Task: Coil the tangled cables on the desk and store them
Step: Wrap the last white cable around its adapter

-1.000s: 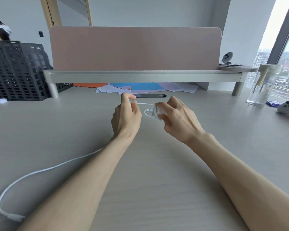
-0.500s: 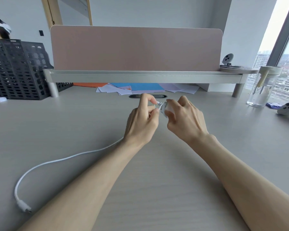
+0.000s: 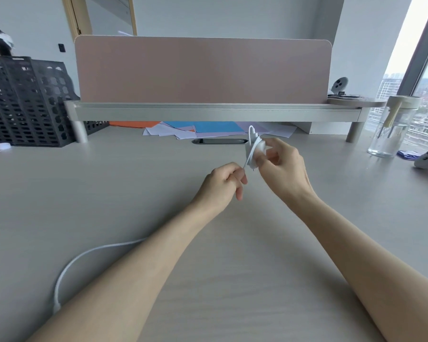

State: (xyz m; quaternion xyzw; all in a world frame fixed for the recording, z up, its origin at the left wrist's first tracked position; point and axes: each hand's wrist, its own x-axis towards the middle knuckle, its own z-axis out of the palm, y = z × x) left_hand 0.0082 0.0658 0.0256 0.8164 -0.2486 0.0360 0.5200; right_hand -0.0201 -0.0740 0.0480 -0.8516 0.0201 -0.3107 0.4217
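Right hand [image 3: 283, 169] is gripping the white charger block [image 3: 253, 150], thumb and fingers curled round it. A few turns of the white cable [image 3: 84, 254] are already lying across its body, and a small loop is standing up off the top. Left hand [image 3: 223, 183] is pinching the cable just below the block, fingers curled in, one finger hanging down loose. The short strand between the two hands is looking taut. Both hands are working in the air just in front of the riser shelf [image 3: 208, 112], a little right of its middle, above the desk [image 3: 109, 193]. From my left hand the cable is passing out of sight under my forearm. It is showing again well in front of the shelf, toward its left end, lying on the desk in one open curve. Its far end is running under my forearm, so I cannot see the plug. Judging the step: I am partway through winding the cable round the block, with a good length lying slack. The next move is calling for my left hand to carry the strand round the block again while the right pins the turns already on, drawing slack up without snagging. Storing is not yet begun. Coloured papers [image 3: 203, 128] are lying beneath the shelf, black mesh crates [image 3: 22, 102] are standing at its left end, and a glass jar [image 3: 391, 134] is standing by its right leg.
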